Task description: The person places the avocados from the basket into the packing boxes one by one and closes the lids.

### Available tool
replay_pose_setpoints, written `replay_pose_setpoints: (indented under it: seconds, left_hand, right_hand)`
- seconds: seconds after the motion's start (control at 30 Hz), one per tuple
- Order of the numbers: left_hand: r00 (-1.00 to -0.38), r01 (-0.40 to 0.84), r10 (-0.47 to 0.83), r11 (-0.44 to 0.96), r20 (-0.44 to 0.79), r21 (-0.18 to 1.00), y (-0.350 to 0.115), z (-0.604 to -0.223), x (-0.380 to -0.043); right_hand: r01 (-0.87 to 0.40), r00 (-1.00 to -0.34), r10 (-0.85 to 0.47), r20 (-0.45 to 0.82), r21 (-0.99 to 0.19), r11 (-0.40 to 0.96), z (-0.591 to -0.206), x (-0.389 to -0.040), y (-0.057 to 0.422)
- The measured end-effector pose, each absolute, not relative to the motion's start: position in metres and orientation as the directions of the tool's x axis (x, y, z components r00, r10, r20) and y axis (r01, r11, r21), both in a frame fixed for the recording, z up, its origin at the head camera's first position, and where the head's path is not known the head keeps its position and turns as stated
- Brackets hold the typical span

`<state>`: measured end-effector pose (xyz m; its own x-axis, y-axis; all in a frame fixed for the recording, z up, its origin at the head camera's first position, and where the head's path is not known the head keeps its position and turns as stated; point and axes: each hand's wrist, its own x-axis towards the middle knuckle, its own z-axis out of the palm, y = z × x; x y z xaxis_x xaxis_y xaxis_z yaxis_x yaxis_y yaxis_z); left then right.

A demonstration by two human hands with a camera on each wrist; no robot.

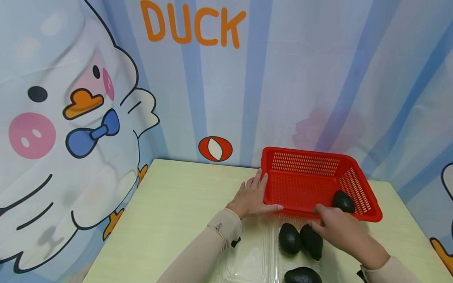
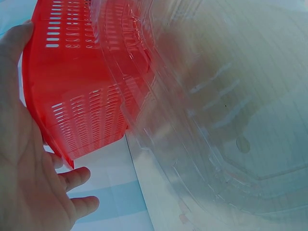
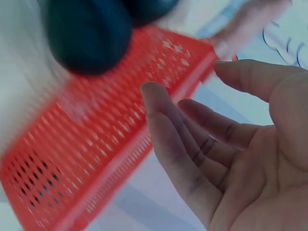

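My left hand (image 1: 249,197) lies at the near left corner of a red plastic basket (image 1: 301,202), its spread fingers along the left rim and its thumb on the front rim. The left wrist view shows the basket's slotted wall (image 2: 86,120) beside that palm. My right hand (image 1: 341,232) hovers by the front rim with loosely bent fingers and nothing between them. Below it, a dark avocado (image 1: 312,241) and another avocado (image 1: 290,239) sit in a clear plastic clamshell box (image 1: 279,261). A nearer avocado (image 1: 302,275) is cut off by the frame. One avocado (image 1: 343,201) lies inside the basket.
The clamshell's transparent lid (image 1: 249,255) lies folded out to the left on the pale yellow table (image 1: 170,212). A curtain with a duck print (image 1: 219,98) hangs directly behind the basket and table edge.
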<state>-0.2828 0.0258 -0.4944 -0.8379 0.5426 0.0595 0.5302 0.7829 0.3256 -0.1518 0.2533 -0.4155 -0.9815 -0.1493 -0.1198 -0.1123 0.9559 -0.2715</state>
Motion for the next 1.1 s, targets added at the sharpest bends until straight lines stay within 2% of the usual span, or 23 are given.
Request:
replay_pose_setpoints:
  seconds: [0.23, 0.37, 0.73, 1.1]
  left_hand:
    - [-0.839, 0.528, 0.542, 0.788, 0.052, 0.315, 0.026, -0.494, -0.283]
    - [-0.839, 0.528, 0.541, 0.787, 0.054, 0.318, 0.026, -0.493, -0.282]
    - [-0.838, 0.527, 0.543, 0.787, 0.046, 0.321, 0.027, -0.494, -0.281]
    - [-0.831, 0.54, 0.554, 0.777, 0.057, 0.325, 0.027, -0.495, -0.279]
  right_hand:
    - [-0.161, -0.984, -0.173, -0.037, -0.22, 0.962, -0.386, -0.179, 0.274]
    - [-0.161, -0.984, -0.173, -0.044, -0.2, 0.966, -0.379, -0.2, 0.285]
    - [-0.073, -0.96, -0.112, -0.258, -0.156, 0.985, -0.386, -0.26, 0.318]
    - [0.058, -0.9, 0.006, -0.437, -0.106, 0.993, -0.406, -0.278, 0.332]
